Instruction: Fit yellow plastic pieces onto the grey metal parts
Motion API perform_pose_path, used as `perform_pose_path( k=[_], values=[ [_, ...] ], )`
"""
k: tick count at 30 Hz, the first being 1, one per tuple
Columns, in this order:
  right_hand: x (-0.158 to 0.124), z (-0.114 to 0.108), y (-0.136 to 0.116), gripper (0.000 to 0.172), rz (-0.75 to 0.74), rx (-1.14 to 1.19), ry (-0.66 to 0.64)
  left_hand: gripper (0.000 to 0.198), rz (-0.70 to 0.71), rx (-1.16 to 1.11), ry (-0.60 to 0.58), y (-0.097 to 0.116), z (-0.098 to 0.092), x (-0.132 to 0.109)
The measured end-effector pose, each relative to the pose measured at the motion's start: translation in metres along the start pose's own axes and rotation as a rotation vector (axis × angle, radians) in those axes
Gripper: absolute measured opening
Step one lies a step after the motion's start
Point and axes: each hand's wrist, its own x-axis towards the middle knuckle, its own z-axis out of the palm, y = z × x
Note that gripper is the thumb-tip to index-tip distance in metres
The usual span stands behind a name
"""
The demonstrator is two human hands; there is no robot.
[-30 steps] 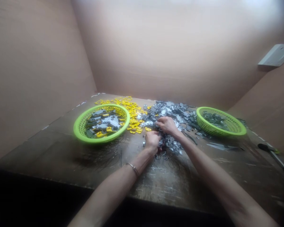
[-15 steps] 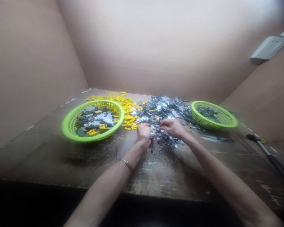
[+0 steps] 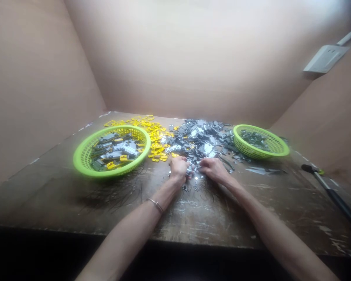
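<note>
Grey moulded parts (image 3: 200, 142) lie in a large heap on the table (image 3: 207, 218), between the partly filled left basket (image 3: 82, 160) and right basket (image 3: 269, 154); the left hand (image 3: 178, 170) and right hand (image 3: 213, 170) curl at its near edge, any grasp hidden.

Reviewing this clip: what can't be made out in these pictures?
Head view only:
- What the left hand and right hand hold: their own fingers hide it.
- What each item in the grey pile is: too small and jumbled.
- The dark pieces in the right green basket: too small.
- The end of the black-handled tool: cut off by the right edge.
</note>
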Motion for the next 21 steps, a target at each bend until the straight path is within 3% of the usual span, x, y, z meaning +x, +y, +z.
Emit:
perform_pose_path(
  k=[4,8,21],
  values=[
    [-0.002,-0.001,0.002,0.017,-0.047,0.044,0.089,0.033,0.023,0.026,-0.01,-0.001,0.0,0.0],
    [-0.003,-0.003,0.0,0.017,-0.184,0.074,0.184,0.024,0.053,0.026,-0.062,-0.002,0.0,-0.003],
    [-0.006,0.012,-0.008,0.018,-0.319,0.215,0.285,0.012,0.153,0.077,-0.1,-0.011,0.002,-0.004]
  ],
)
